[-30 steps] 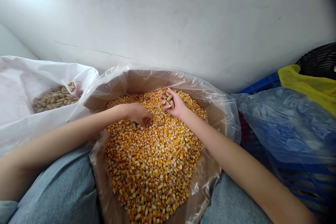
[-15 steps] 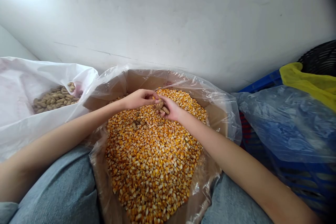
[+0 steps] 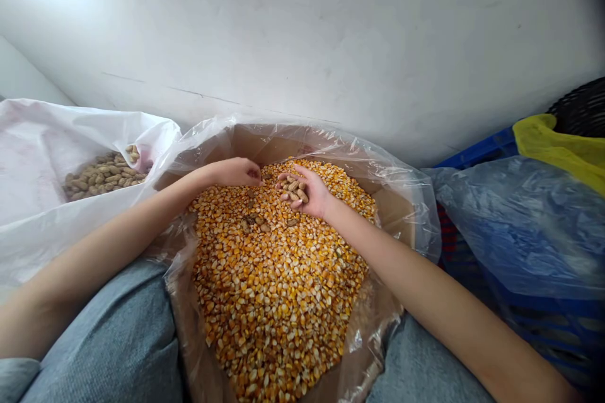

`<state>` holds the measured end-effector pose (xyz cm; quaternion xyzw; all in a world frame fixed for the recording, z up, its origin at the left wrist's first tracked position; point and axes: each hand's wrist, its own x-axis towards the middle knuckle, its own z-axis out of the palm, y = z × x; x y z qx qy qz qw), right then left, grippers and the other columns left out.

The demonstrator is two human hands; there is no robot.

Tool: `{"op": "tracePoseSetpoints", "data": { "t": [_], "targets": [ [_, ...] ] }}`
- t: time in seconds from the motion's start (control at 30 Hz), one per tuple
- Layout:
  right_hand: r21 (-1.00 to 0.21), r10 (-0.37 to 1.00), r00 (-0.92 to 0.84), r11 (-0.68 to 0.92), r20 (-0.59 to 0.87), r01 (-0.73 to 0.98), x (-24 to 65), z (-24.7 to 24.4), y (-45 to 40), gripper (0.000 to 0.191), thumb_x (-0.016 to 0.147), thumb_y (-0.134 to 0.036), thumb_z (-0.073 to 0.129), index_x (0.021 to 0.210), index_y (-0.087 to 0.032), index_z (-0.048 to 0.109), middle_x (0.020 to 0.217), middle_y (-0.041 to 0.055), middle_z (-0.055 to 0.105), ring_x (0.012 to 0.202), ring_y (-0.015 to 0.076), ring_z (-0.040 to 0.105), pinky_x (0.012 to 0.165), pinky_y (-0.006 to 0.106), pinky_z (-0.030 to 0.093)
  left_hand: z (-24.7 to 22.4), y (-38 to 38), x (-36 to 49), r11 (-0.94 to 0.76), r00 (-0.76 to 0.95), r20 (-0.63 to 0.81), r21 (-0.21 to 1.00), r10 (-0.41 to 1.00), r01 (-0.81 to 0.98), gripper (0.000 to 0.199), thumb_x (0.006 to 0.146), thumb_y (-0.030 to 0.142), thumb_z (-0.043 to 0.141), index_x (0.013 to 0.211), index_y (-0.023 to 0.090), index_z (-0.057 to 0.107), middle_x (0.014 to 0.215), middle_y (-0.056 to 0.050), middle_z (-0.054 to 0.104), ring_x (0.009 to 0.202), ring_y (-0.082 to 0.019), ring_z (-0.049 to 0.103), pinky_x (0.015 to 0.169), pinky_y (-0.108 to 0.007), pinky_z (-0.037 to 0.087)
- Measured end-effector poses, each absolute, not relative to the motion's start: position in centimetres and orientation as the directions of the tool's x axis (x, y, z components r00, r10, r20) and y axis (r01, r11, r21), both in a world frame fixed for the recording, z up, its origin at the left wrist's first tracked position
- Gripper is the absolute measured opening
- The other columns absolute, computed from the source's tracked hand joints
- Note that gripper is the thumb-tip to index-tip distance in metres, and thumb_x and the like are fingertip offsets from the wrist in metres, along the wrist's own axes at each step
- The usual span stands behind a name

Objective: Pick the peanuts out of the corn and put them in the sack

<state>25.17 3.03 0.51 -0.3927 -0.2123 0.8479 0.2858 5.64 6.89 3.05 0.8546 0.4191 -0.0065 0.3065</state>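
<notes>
My right hand (image 3: 316,192) is cupped palm up above the corn, and several unshelled peanuts (image 3: 293,189) lie in its palm and fingers. To its left, my left hand (image 3: 235,172) hovers over the far left of the heap with its fingers curled in. What those fingers hold, if anything, is hidden. Loose corn kernels (image 3: 278,289) in yellow and orange fill a box lined with clear plastic (image 3: 392,201). On the kernels, below and between the hands, sits a small cluster of brownish peanuts (image 3: 255,223), some of them dark.
At the left, a white sack (image 3: 33,170) holds a pile of peanuts (image 3: 106,175). To the right are a blue crate (image 3: 543,327), a clear plastic bag (image 3: 524,227) and yellow mesh (image 3: 553,145). A white wall (image 3: 302,38) rises behind the box. My knees flank it.
My left hand has drawn away to the left from my right hand and curled its fingers. The right hand has opened up more, showing the peanuts in its palm.
</notes>
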Motion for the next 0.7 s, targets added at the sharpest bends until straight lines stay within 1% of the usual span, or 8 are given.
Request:
{"op": "tracePoseSetpoints", "data": {
  "t": [0.07,0.1,0.17,0.23,0.37,0.5,0.57,0.7],
  "targets": [
    [-0.601,0.68,-0.491,-0.724,-0.544,-0.338,25.3,0.8,3.1,0.032,0.076,-0.043,0.033,0.08,-0.018,0.052,0.065,0.0044,0.056,0.049,0.0103,0.048,0.031,0.013,0.023,2.6,6.8,5.3,-0.522,0.663,-0.425,0.409,0.616,0.748,0.031,0.062,0.044,0.051,0.078,0.02,0.062,0.075,-0.001,0.062,0.062,-0.012,0.051,0.057,-0.02,0.034],
    [-0.61,0.693,-0.472,-0.714,-0.545,-0.344,25.4,0.8,3.1,0.032,0.076,-0.043,0.033,0.079,-0.018,0.052,0.063,0.0042,0.055,0.048,0.0103,0.048,0.031,0.012,0.022,2.4,6.6,5.3,-0.542,0.647,-0.465,0.355,0.604,0.761,0.03,0.06,0.043,0.053,0.078,0.02,0.062,0.074,-0.001,0.062,0.06,-0.012,0.051,0.057,-0.02,0.034],
    [-0.625,0.709,-0.449,-0.699,-0.544,-0.347,25.4,0.9,3.2,0.032,0.077,-0.043,0.033,0.078,-0.017,0.052,0.061,0.0038,0.054,0.048,0.0101,0.048,0.031,0.012,0.022,1.8,6.2,5.5,-0.567,0.613,-0.501,0.264,0.611,0.78,0.031,0.059,0.043,0.054,0.078,0.02,0.063,0.073,-0.003,0.063,0.058,-0.013,0.051,0.056,-0.022,0.035],
    [-0.635,0.714,-0.443,-0.693,-0.541,-0.342,25.4,0.8,3.2,0.033,0.077,-0.043,0.032,0.078,-0.017,0.052,0.061,0.0036,0.054,0.047,0.01,0.048,0.031,0.013,0.022,1.5,6.0,5.7,-0.587,0.601,-0.519,0.216,0.608,0.78,0.03,0.06,0.041,0.052,0.078,0.02,0.064,0.072,-0.004,0.063,0.056,-0.014,0.051,0.056,-0.023,0.035],
    [-0.631,0.696,-0.444,-0.71,-0.564,-0.312,25.2,0.4,3.3,0.033,0.076,-0.044,0.033,0.08,-0.017,0.053,0.064,0.0035,0.055,0.048,0.0103,0.05,0.031,0.013,0.024,1.6,6.4,5.6,-0.592,0.626,-0.51,0.255,0.59,0.765,0.027,0.064,0.037,0.048,0.077,0.02,0.064,0.073,-0.003,0.063,0.057,-0.014,0.051,0.057,-0.022,0.035],
    [-0.624,0.674,-0.431,-0.731,-0.6,-0.275,25.0,0.1,3.2,0.033,0.076,-0.044,0.033,0.079,-0.017,0.052,0.062,0.0026,0.055,0.046,0.0097,0.049,0.031,0.013,0.025,2.3,6.9,5.3,-0.552,0.631,-0.418,0.308,0.653,0.775,0.03,0.065,0.043,0.047,0.078,0.021,0.063,0.076,-0.002,0.063,0.061,-0.014,0.052,0.058,-0.022,0.035],
    [-0.628,0.672,-0.426,-0.733,-0.606,-0.262,24.9,0.0,3.1,0.033,0.076,-0.044,0.034,0.08,-0.017,0.052,0.06,0.0021,0.054,0.045,0.0097,0.049,0.031,0.013,0.026,2.2,6.9,5.2,-0.534,0.608,-0.413,0.292,0.678,0.793,0.032,0.064,0.046,0.048,0.08,0.022,0.063,0.078,-0.003,0.063,0.064,-0.014,0.052,0.061,-0.022,0.035],
    [-0.644,0.682,-0.413,-0.722,-0.604,-0.251,24.8,-0.1,3.0,0.033,0.076,-0.044,0.034,0.084,-0.018,0.053,0.058,0.0018,0.053,0.045,0.0092,0.048,0.032,0.013,0.027,1.3,6.6,5.5,-0.541,0.554,-0.478,0.18,0.682,0.822,0.031,0.065,0.042,0.048,0.086,0.023,0.061,0.085,-0.003,0.062,0.07,-0.016,0.054,0.065,-0.024,0.037]
  ]
}}
